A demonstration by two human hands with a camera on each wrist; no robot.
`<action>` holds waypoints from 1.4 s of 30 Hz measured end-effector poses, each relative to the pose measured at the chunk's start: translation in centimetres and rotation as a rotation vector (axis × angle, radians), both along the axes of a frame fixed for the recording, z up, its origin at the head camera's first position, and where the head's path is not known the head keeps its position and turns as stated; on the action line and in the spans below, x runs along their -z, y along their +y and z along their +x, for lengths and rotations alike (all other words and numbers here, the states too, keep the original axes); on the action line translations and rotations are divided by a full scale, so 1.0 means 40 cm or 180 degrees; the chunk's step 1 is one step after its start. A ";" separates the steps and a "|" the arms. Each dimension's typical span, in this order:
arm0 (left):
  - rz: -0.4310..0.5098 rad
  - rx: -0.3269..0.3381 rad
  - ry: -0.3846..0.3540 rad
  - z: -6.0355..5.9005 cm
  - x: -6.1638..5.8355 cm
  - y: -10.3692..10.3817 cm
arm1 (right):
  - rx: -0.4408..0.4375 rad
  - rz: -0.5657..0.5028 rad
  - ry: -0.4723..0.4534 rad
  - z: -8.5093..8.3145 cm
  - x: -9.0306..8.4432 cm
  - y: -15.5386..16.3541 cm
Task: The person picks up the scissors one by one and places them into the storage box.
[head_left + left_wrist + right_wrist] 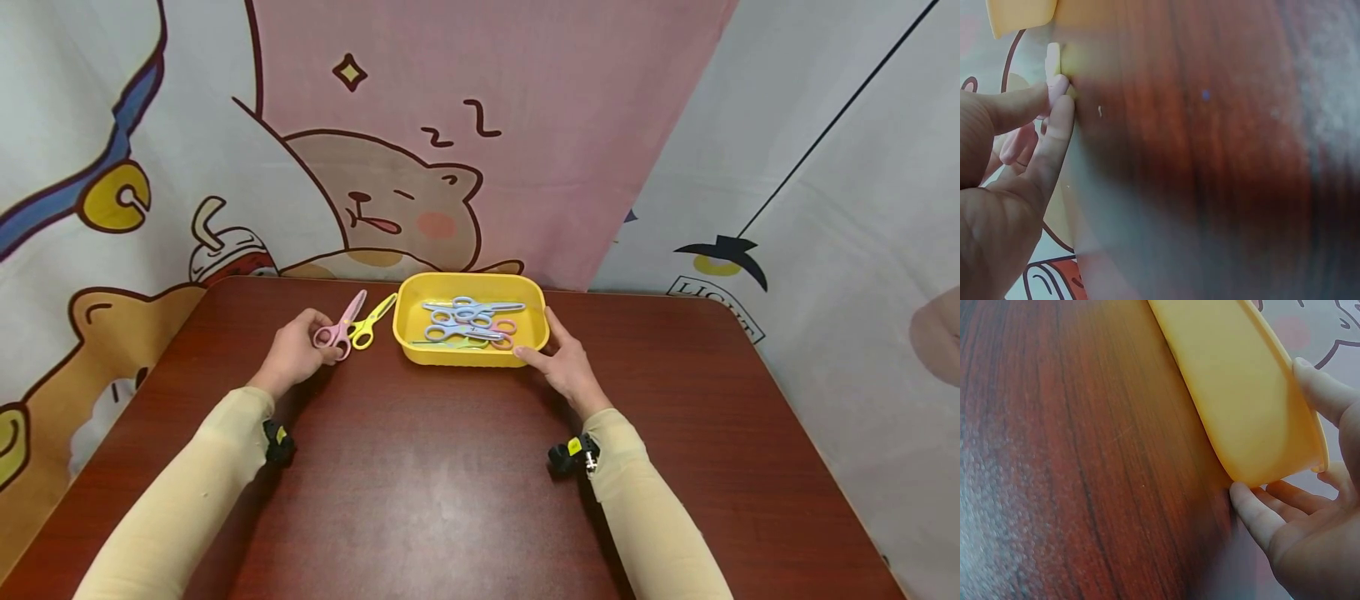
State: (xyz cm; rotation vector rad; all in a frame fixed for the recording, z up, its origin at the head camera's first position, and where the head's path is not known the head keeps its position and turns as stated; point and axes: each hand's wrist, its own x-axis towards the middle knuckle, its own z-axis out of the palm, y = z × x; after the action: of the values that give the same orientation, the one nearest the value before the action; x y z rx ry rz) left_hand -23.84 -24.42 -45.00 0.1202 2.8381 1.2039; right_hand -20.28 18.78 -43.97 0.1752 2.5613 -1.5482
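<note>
On the left, my left hand [294,354] pinches a pair of pink scissors [353,309] at the handle loops, blades pointing away. In the left wrist view, thumb and finger meet on the pink handle [1058,86]. Just right of it lies a pair of yellow scissors [379,312], angled toward a yellow plastic basket [465,358]. My right hand [567,369] holds that basket's near right corner, thumb at the rim and fingers against the lower edge of the wall [1241,406]. Inside the basket, several blue scissors [450,331] overlap others with pink handles [504,327] and yellow-green ones.
The brown wooden table [435,467] has rounded far corners. A cartoon-printed cloth [570,142] hangs behind its far edge, close to the basket. At the far right, part of another person's hand or arm [937,337] shows beyond the table.
</note>
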 end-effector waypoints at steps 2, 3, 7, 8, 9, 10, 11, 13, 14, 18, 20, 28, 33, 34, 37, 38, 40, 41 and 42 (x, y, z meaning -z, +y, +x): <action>-0.0003 0.0002 0.0015 0.001 -0.002 0.000 | -0.0003 -0.0001 0.0011 0.000 0.001 0.000; -0.0004 0.0007 0.0021 0.002 -0.002 0.000 | -0.0005 -0.0002 0.0016 0.000 0.001 0.000; -0.0076 0.0021 0.0046 0.006 -0.005 0.002 | -0.0020 -0.0022 0.0038 0.000 0.002 0.000; -0.0082 0.0026 0.0048 0.006 -0.006 0.004 | -0.0022 -0.0025 0.0038 0.001 0.002 0.000; -0.0093 0.0029 0.0059 0.007 -0.007 0.005 | -0.0024 -0.0029 0.0039 0.001 0.002 0.000; -0.0108 0.0031 0.0076 0.007 -0.008 0.007 | -0.0024 -0.0031 0.0039 0.001 0.002 0.000; -0.0127 0.0031 0.0102 0.008 -0.010 0.008 | -0.0021 -0.0038 0.0039 0.001 0.002 0.000; -0.0140 0.0035 0.0152 0.007 -0.011 0.010 | -0.0019 -0.0045 0.0044 0.002 0.003 0.000; -0.0152 0.0034 0.0182 0.007 -0.012 0.011 | -0.0020 -0.0047 0.0044 0.002 0.003 0.000; -0.0135 0.0052 0.0262 0.007 -0.018 0.015 | -0.0026 -0.0055 0.0047 0.002 0.003 0.000; -0.0121 0.0071 0.0288 0.008 -0.023 0.018 | -0.0031 -0.0047 0.0037 0.002 0.003 0.001; -0.0071 0.0146 0.0365 0.007 -0.042 0.036 | -0.0043 -0.0028 0.0018 0.001 0.001 0.002; -0.0054 0.0178 0.0400 0.005 -0.051 0.045 | -0.0034 -0.0007 0.0022 0.000 0.001 0.002; -0.0051 0.0186 0.0405 0.004 -0.052 0.047 | -0.0032 -0.0006 0.0021 0.000 0.001 0.002; -0.0047 0.0218 0.0414 0.003 -0.059 0.051 | -0.0028 -0.0007 0.0030 0.000 0.001 0.001; -0.0045 0.0226 0.0404 0.004 -0.061 0.053 | -0.0027 -0.0013 0.0039 -0.001 0.002 0.001; -0.0035 0.0245 0.0392 0.004 -0.066 0.055 | -0.0030 -0.0019 0.0048 -0.001 0.003 0.001; -0.0027 0.0253 0.0376 0.005 -0.069 0.057 | -0.0029 -0.0018 0.0052 -0.001 0.003 0.001; -0.0023 0.0257 0.0362 0.005 -0.071 0.058 | -0.0027 -0.0026 0.0054 -0.001 0.003 0.002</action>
State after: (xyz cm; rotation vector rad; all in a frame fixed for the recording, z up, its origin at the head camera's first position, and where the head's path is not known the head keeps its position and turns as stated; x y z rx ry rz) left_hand -23.65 -22.09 -42.16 0.3094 2.9016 1.2080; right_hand -20.30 18.84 -44.11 0.1508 2.5649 -1.5638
